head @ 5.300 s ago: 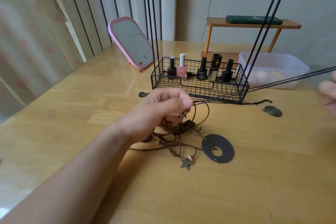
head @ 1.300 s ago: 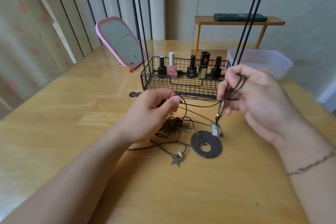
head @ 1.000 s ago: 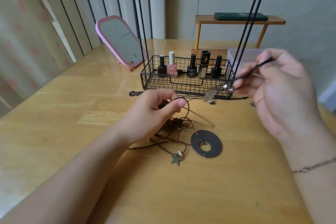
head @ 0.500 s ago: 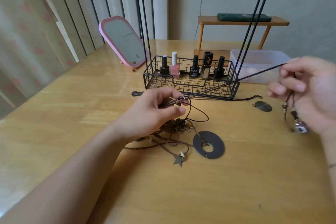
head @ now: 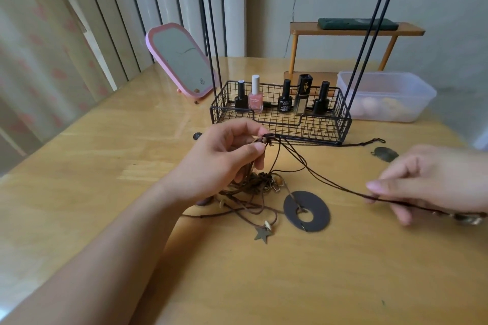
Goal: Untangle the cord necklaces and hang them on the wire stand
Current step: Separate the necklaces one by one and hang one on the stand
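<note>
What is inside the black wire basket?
Inside the black wire basket stand five small bottles in a row: a pink nail polish, three black bottles and a tall dark one. The wire hides their bottoms a little.

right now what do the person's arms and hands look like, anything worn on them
Both forearms are bare, with no sleeves in view. The left hand shows no rings, watch or bracelet, and its nails are short and unpainted. The right hand also shows no rings on the fingers that are visible; its wrist is cut off by the picture's edge, so anything worn there cannot be seen.
</note>
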The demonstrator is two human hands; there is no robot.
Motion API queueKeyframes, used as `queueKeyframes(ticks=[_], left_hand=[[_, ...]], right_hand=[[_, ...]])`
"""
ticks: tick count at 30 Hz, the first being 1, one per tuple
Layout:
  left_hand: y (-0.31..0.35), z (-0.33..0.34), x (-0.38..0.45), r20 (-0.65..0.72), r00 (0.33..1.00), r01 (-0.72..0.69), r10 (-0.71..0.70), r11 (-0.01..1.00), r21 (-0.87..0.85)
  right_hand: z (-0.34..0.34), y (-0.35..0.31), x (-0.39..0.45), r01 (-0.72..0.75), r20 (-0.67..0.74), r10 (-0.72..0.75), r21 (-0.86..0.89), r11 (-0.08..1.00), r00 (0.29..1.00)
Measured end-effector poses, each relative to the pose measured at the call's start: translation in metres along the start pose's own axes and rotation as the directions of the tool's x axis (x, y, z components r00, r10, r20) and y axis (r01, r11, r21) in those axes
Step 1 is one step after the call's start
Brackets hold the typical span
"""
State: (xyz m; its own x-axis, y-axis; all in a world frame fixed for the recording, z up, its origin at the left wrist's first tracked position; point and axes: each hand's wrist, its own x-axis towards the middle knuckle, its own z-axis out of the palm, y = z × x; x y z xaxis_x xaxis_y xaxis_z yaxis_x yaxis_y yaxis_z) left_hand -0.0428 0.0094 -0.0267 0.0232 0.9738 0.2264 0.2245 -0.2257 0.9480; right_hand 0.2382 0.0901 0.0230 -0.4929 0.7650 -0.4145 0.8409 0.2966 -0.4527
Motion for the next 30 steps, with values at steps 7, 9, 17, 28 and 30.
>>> queueKeyframes(ticks=[7, 9, 17, 28, 30], left_hand=[[0.001, 0.001, -0.001, 0.027, 0.998, -0.062, 0.063, 0.997, -0.05], [0.002, 0.001, -0.002, 0.035, 0.995, -0.087, 0.089, 0.995, -0.059], [0.0, 0.0, 0.0, -0.076, 0.982, -0.179, 0.174, 0.982, -0.057], [-0.003, -0.002, 0.0, -0.143, 0.964, -0.217, 0.223, 0.975, 0.054], [-0.005, -0.002, 0.001, -0.162, 0.961, -0.221, 0.225, 0.974, 0.044]], right_hand=[[0.028, -0.042, 0.016, 0.5, -0.713, -0.369, -0.029, 0.865, 0.597], [0.041, -0.058, 0.017, 0.596, -0.685, -0.409, 0.046, 0.801, 0.603], [0.052, -0.059, 0.027, 0.504, -0.506, -0.339, 0.231, 0.832, 0.793], [0.046, -0.053, 0.023, 0.481, -0.621, -0.295, 0.152, 0.864, 0.726], [0.046, -0.053, 0.023, 0.439, -0.669, -0.29, 0.062, 0.896, 0.685]])
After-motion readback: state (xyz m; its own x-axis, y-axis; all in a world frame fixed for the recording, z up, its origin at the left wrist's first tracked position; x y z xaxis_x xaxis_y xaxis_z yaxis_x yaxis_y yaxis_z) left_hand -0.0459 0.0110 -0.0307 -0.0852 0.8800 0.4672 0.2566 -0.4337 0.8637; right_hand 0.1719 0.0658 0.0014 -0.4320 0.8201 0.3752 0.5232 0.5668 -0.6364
